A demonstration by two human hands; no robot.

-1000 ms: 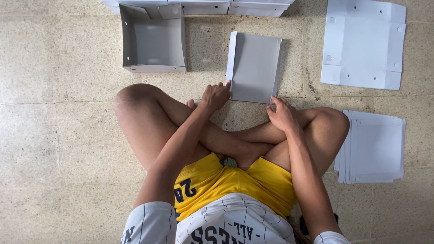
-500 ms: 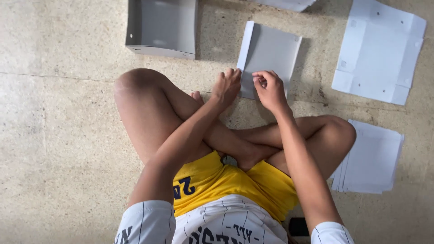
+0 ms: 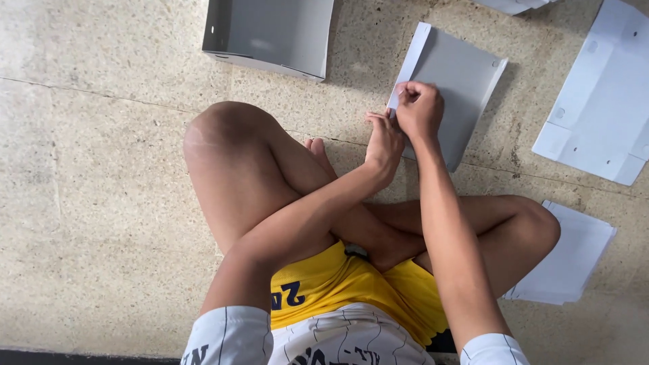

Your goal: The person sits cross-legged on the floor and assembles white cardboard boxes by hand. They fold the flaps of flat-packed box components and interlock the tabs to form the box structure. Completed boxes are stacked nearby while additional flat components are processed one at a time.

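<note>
Stone floor (image 3: 94, 203) carries everything. Grey folded box (image 3: 270, 34) sits at top, well apart from your hands. Flat grey cardboard sheet (image 3: 456, 88) lies just beyond your crossed legs. Your right hand (image 3: 419, 108) pinches its left edge flap; your left hand (image 3: 383, 142), fingers loosely open, touches that same edge.

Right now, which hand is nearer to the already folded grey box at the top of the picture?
Left. The left hand is below and to the right of the folded box; the right hand is farther right, on the flat grey sheet.
</note>
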